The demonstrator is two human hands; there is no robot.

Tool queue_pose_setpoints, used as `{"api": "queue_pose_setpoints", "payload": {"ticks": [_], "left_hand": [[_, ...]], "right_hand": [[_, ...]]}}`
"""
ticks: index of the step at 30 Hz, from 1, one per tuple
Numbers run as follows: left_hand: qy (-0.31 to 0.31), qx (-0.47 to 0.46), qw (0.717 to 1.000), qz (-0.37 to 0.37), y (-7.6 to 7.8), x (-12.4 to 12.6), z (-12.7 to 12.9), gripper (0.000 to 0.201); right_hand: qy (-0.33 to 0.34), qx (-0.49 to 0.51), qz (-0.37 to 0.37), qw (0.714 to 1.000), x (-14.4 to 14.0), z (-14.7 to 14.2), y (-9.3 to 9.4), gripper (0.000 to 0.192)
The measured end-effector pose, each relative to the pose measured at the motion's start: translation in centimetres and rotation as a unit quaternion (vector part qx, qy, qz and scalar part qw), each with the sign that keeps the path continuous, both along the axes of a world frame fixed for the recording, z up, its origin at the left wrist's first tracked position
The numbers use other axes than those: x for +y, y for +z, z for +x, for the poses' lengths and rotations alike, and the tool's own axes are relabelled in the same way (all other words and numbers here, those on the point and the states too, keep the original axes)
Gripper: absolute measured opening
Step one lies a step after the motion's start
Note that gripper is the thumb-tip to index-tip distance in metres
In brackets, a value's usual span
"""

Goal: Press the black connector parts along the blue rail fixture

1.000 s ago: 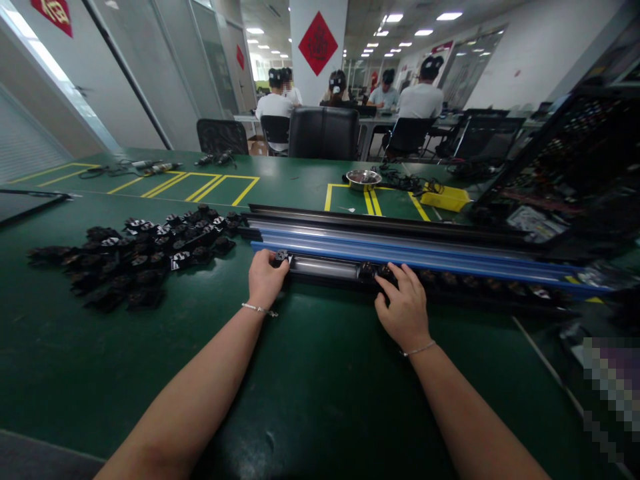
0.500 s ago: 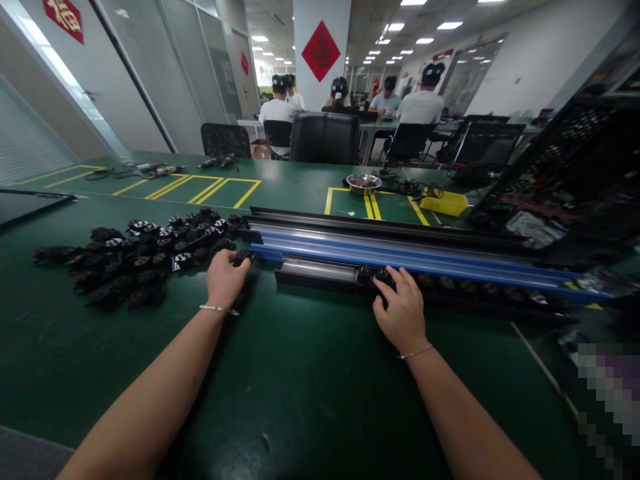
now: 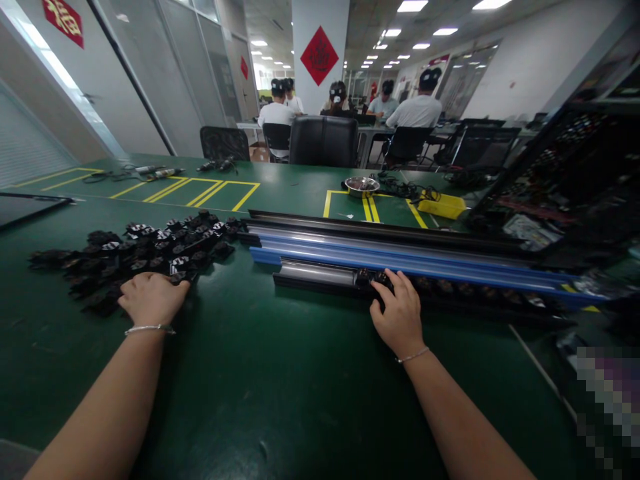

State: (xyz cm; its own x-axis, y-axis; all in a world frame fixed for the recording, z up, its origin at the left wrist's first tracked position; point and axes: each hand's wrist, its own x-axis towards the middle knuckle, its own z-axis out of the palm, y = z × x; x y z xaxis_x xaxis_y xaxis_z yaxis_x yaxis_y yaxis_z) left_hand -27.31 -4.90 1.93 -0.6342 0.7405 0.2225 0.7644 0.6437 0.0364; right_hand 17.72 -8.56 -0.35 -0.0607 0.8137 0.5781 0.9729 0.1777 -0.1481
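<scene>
The green tabletop point(image 3: 280, 393) fills the near scene, with yellow marked boxes on its far part. Across its middle, running from centre to far right, lie long rails: a blue rail point(image 3: 400, 261) and, just near of it, a black track point(image 3: 320, 277) carrying a row of small black parts along its right stretch. On the left of the tabletop spreads a pile of small black parts point(image 3: 135, 253), some with pale labels showing. On the far part stand a small metal bowl point(image 3: 362, 185) and a yellow tray point(image 3: 443, 206), with a tangle of cables between them. Far behind, people sit at desks in black chairs.

The left hand point(image 3: 153, 298) rests palm down on the near edge of the pile; its fingers are curled over parts there, but whether the grip is clamped on one I cannot tell. The right hand point(image 3: 399, 317) rests at the black track, fingertips spread apart and pressing on the leftmost part seated in it point(image 3: 370, 275).
</scene>
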Motion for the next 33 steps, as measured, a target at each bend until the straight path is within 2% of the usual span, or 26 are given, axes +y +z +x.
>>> {"api": "queue_pose_setpoints", "payload": {"ticks": [2, 3, 5, 7, 9, 13, 16, 20, 27, 33], "left_hand": [[-0.017, 0.029, 0.997, 0.072, 0.1, 0.5, 1.5, 0.05], [-0.047, 0.036, 0.992, 0.115, 0.2, 0.8, 2.6, 0.046], [-0.158, 0.031, 0.971, 0.179, 0.3, 1.4, 5.6, 0.036], [-0.309, 0.007, 0.93, 0.198, 0.5, 1.9, 9.3, 0.032], [-0.42, -0.024, 0.886, 0.194, 0.5, 2.1, 13.7, 0.031], [-0.543, -0.083, 0.817, 0.173, 0.3, 2.2, 22.2, 0.03], [-0.563, -0.119, 0.802, 0.16, 0.0, 2.3, 26.9, 0.041], [-0.531, -0.142, 0.822, 0.146, -0.3, 2.6, 30.1, 0.044], [-0.51, -0.173, 0.836, 0.105, 0.5, 2.6, 31.1, 0.037], [-0.514, -0.198, 0.831, 0.078, 0.8, 2.9, 30.7, 0.031]], "right_hand": [[0.0, 0.002, 0.001, 1.0, 0.0, 0.0, 0.0, 0.033], [-0.001, 0.003, 0.001, 1.0, 0.1, 0.0, 0.0, 0.033], [-0.004, 0.004, -0.001, 1.0, 0.1, -0.1, 0.0, 0.033], [-0.006, 0.005, -0.003, 1.0, 0.1, -0.1, 0.0, 0.032], [-0.008, 0.007, -0.004, 1.0, 0.1, -0.2, 0.1, 0.032], [-0.006, 0.01, -0.005, 1.0, 0.1, -0.1, 0.1, 0.033], [-0.008, 0.01, -0.002, 1.0, 0.1, -0.1, 0.0, 0.033], [-0.008, 0.005, -0.002, 1.0, 0.0, -0.2, 0.0, 0.033], [-0.01, 0.008, 0.0, 1.0, 0.2, -0.2, -0.2, 0.032], [-0.002, 0.011, 0.003, 1.0, 0.2, -0.1, -0.2, 0.033]]}}
